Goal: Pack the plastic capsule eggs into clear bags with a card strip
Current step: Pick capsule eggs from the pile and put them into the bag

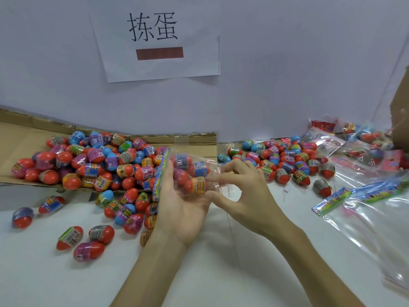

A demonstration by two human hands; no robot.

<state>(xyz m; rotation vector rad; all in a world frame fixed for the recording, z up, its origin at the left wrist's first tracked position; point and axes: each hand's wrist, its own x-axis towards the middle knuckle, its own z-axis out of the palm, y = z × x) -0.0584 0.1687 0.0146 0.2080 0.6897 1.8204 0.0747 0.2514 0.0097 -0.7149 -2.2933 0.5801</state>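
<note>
Looking down on a heap of capsule eggs [93, 160] spreading over flattened cardboard [20, 134] at the far left, with loose eggs [70, 238] lying on the white tabletop [44, 273] just in front. Facing a paper sign [155, 41] hanging on the wall above the heap's right end. Cradling a clear bag [212, 171] at centre in the left hand [181, 209], palm up, fingers curling around the bag's left end. Holding a rainbow-printed card strip [162, 171] upright along those fingers, with several bagged eggs [195, 185] resting just right of it, over the palm. Pinching the bag's loose right end between thumb and forefinger of the right hand [243, 187], the other fingers bending above. Passing, farther right, a second scatter of eggs [287, 160] on the tabletop, well apart from both hands. Reaching, at the right edge, spare card strips [332, 200] lying beside empty clear bags [365, 229], with packed bags [354, 140] piling behind them near the wall.
</note>
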